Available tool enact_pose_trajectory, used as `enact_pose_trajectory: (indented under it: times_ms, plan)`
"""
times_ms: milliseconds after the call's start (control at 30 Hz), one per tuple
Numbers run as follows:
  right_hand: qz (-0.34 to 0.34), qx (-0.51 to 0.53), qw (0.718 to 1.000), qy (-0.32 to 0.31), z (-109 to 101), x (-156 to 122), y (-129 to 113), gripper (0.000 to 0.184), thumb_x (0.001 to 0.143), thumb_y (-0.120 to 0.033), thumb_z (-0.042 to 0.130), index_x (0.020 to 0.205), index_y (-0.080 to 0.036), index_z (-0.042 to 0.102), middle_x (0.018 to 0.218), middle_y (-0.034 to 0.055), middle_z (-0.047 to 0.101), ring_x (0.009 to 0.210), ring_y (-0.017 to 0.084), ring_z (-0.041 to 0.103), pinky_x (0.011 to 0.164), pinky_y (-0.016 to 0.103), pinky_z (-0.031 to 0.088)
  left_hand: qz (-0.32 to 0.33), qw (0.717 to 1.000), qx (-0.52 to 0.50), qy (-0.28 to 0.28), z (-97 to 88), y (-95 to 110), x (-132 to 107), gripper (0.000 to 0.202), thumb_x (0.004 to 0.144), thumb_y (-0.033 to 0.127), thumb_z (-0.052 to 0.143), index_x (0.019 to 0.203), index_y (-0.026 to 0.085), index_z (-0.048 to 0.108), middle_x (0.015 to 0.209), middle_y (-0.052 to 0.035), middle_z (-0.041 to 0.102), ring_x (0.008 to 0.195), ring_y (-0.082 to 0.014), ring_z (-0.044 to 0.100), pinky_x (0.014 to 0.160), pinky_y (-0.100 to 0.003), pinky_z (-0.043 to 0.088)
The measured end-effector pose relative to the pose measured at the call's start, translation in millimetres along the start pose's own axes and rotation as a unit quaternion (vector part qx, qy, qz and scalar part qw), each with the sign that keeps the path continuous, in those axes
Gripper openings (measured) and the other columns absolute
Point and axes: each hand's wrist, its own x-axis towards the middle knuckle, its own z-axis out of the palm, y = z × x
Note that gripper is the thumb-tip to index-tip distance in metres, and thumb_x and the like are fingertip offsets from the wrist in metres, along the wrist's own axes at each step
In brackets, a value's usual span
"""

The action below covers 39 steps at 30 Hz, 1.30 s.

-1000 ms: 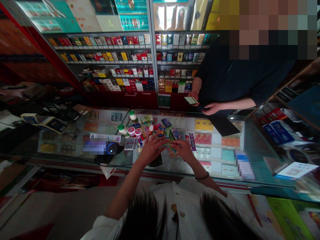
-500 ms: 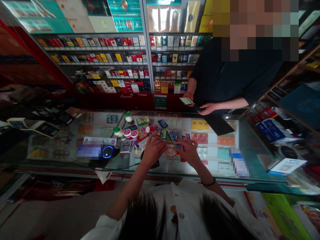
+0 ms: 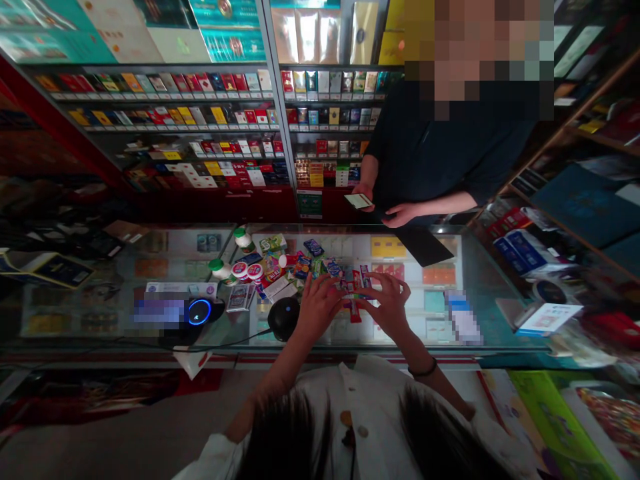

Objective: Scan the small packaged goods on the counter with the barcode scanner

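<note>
Both my hands rest over a pile of small snack packets (image 3: 320, 267) on a glass counter (image 3: 450, 267). My left hand (image 3: 317, 305) and my right hand (image 3: 389, 305) pinch the ends of a thin red and green packet (image 3: 353, 293) held between them. Small white bottles with green caps (image 3: 220, 268) stand to the left of the pile. A round black device (image 3: 284, 316) sits just left of my left wrist.
A person in a dark shirt (image 3: 445, 153) stands behind the counter, holding a pale card (image 3: 358, 201); a black flat item (image 3: 424, 245) lies below that person's hands. Shelves of cigarette packs (image 3: 200, 127) fill the back wall. A speaker with a blue ring (image 3: 200, 311) sits at left.
The view has shifted, so the counter sits further left. My hands have drawn slightly apart and nearer the counter's front, still handling the small packet.
</note>
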Motion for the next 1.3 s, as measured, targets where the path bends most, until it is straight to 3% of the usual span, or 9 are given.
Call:
enact_pose_trajectory:
  times_ms: [133, 267, 433, 700, 833, 933, 1100, 1200, 1300]
  plan:
    - [0.017, -0.015, 1.000, 0.011, -5, -9, 15, 0.011, 0.090, -0.043, 0.074, 0.097, -0.040, 0.081, 0.138, -0.0010, 0.066, 0.134, 0.028, 0.047, 0.114, 0.046, 0.017, 0.001, 1.000, -0.006, -0.012, 18.4, 12, 4, 0.023, 0.097, 0.038, 0.065, 0.117, 0.032, 0.074, 0.140, -0.0057, 0.066, 0.141, -0.0310, 0.049, 0.126, -0.066, 0.025]
    - [0.045, -0.026, 0.998, 0.031, -9, -19, 38, 0.012, 0.092, -0.045, 0.072, 0.095, -0.039, 0.081, 0.137, 0.0003, 0.066, 0.131, 0.026, 0.049, 0.111, 0.045, 0.019, 0.011, 0.999, -0.016, -0.028, 40.8, 22, 12, 0.039, 0.093, 0.039, 0.069, 0.131, 0.031, 0.067, 0.148, -0.0091, 0.059, 0.147, -0.0331, 0.043, 0.126, -0.066, 0.026]
    - [0.103, -0.055, 0.992, 0.041, -12, -37, 85, 0.014, 0.095, -0.042, 0.067, 0.094, -0.038, 0.081, 0.136, 0.0015, 0.067, 0.131, 0.027, 0.049, 0.108, 0.046, 0.020, 0.015, 0.998, -0.027, -0.049, 70.8, 29, 17, 0.056, 0.089, 0.041, 0.073, 0.141, 0.026, 0.060, 0.154, -0.0140, 0.053, 0.150, -0.0378, 0.038, 0.125, -0.067, 0.026]
    - [0.200, -0.084, 0.976, 0.027, -19, -71, 168, 0.021, 0.098, -0.043, 0.063, 0.093, -0.036, 0.082, 0.137, 0.0033, 0.064, 0.129, 0.029, 0.046, 0.101, 0.048, 0.025, 0.007, 0.997, -0.023, -0.068, 104.8, 26, 19, 0.059, 0.085, 0.037, 0.077, 0.140, 0.025, 0.061, 0.153, -0.0149, 0.053, 0.148, -0.0401, 0.040, 0.123, -0.068, 0.028]
    - [0.234, -0.113, 0.964, 0.052, -19, -88, 200, 0.022, 0.096, -0.044, 0.064, 0.094, -0.033, 0.083, 0.135, 0.0066, 0.063, 0.121, 0.030, 0.045, 0.098, 0.048, 0.028, 0.001, 0.997, -0.039, -0.060, 123.9, 18, 19, 0.057, 0.081, 0.035, 0.079, 0.135, 0.024, 0.064, 0.149, -0.0165, 0.056, 0.146, -0.0424, 0.042, 0.119, -0.069, 0.032]
    - [0.259, -0.140, 0.953, 0.069, -14, -98, 216, 0.020, 0.093, -0.044, 0.068, 0.097, -0.032, 0.083, 0.136, 0.0082, 0.061, 0.121, 0.032, 0.043, 0.096, 0.048, 0.030, 0.000, 0.998, -0.023, -0.059, 128.9, 15, 16, 0.058, 0.082, 0.035, 0.078, 0.137, 0.024, 0.063, 0.149, -0.0155, 0.056, 0.145, -0.0420, 0.042, 0.120, -0.069, 0.029]
    - [0.313, -0.162, 0.935, 0.032, -4, -106, 228, 0.014, 0.089, -0.040, 0.073, 0.095, -0.033, 0.084, 0.141, 0.0076, 0.055, 0.126, 0.035, 0.039, 0.097, 0.050, 0.031, -0.011, 0.997, 0.015, -0.070, 123.5, 13, 12, 0.057, 0.086, 0.038, 0.075, 0.139, 0.022, 0.062, 0.149, -0.0146, 0.057, 0.146, -0.0395, 0.041, 0.124, -0.064, 0.025]
    - [0.313, -0.174, 0.933, 0.025, -3, -107, 228, 0.014, 0.089, -0.039, 0.072, 0.096, -0.034, 0.083, 0.142, 0.0074, 0.054, 0.128, 0.036, 0.040, 0.099, 0.054, 0.032, -0.021, 0.997, 0.025, -0.073, 123.1, 8, 11, 0.057, 0.086, 0.039, 0.076, 0.139, 0.023, 0.063, 0.150, -0.0139, 0.056, 0.148, -0.0397, 0.039, 0.125, -0.065, 0.022]
    - [0.298, -0.178, 0.937, 0.030, -4, -104, 224, 0.023, 0.089, -0.042, 0.071, 0.109, -0.035, 0.081, 0.147, 0.0092, 0.051, 0.128, 0.038, 0.041, 0.098, 0.056, 0.035, -0.035, 0.997, 0.029, -0.069, 123.1, 3, 12, 0.058, 0.084, 0.042, 0.077, 0.138, 0.025, 0.063, 0.152, -0.0145, 0.056, 0.149, -0.0414, 0.037, 0.123, -0.068, 0.023]
